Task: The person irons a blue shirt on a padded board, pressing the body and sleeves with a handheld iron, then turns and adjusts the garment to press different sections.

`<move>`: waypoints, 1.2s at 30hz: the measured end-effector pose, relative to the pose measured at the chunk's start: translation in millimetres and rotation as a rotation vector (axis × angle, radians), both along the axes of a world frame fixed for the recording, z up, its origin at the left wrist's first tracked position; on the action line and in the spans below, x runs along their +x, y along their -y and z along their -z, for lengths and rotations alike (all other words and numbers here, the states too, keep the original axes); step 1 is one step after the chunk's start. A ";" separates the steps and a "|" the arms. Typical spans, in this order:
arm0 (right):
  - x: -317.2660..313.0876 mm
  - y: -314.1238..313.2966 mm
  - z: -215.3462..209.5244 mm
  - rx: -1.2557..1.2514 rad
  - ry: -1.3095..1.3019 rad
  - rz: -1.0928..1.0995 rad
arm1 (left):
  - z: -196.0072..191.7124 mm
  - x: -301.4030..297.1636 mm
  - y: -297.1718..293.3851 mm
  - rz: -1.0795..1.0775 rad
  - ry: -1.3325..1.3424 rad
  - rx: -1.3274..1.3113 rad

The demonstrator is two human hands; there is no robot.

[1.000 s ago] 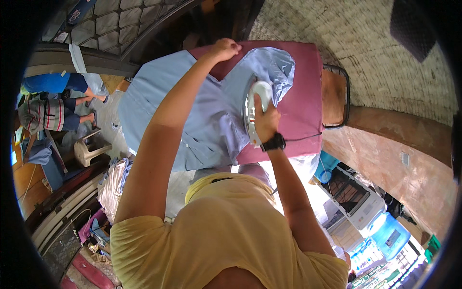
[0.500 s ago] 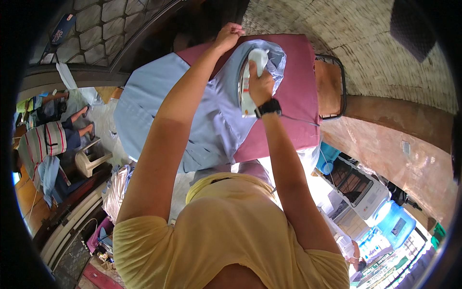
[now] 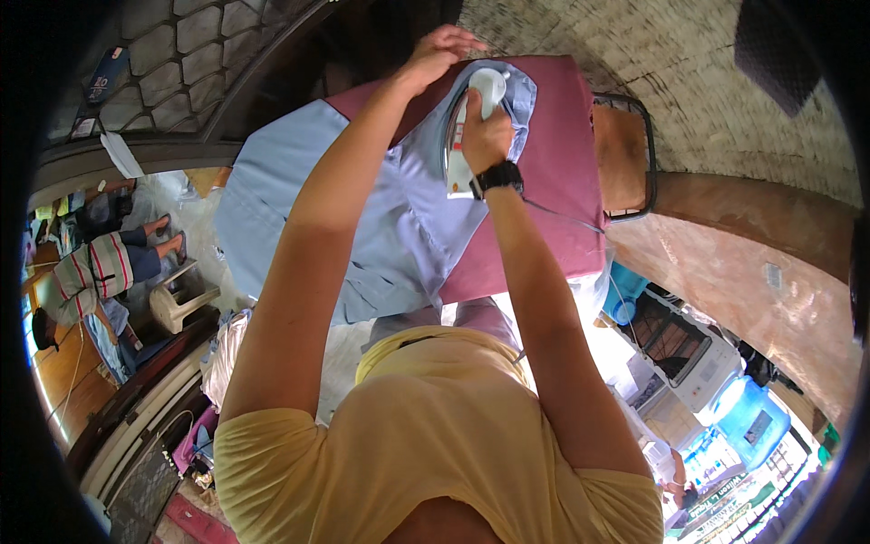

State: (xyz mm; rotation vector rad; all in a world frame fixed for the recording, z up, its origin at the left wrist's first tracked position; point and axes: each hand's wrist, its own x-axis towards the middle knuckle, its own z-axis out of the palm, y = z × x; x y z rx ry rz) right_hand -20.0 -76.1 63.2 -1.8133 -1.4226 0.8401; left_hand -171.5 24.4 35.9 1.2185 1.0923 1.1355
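- Standing at a maroon-covered ironing board beside a stone wall, with a wire iron rest at the board's far right end.
- Gripping the handle of a white electric iron with the right hand, fingers closed round it, black watch on the wrist.
- Pressing the iron into a light blue shirt spread across the board, near its far edge, sleeve and body hanging off the left side.
- Pinning the bunched fabric at the far edge with the left hand, fingers curled down on the cloth; whether pinching or only pressing, cannot tell.
- Judging the step: smoothing the upper part of the shirt, probably collar or yoke.
- Calling next for holding the cloth taut, gliding the iron steadily, and keeping left fingertips and the trailing cord clear of the soleplate.
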 end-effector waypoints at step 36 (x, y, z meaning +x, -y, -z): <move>12.0 86.7 8.1 -0.075 0.087 -0.751 | -5.2 -69.9 244.8 -0.498 -0.975 0.290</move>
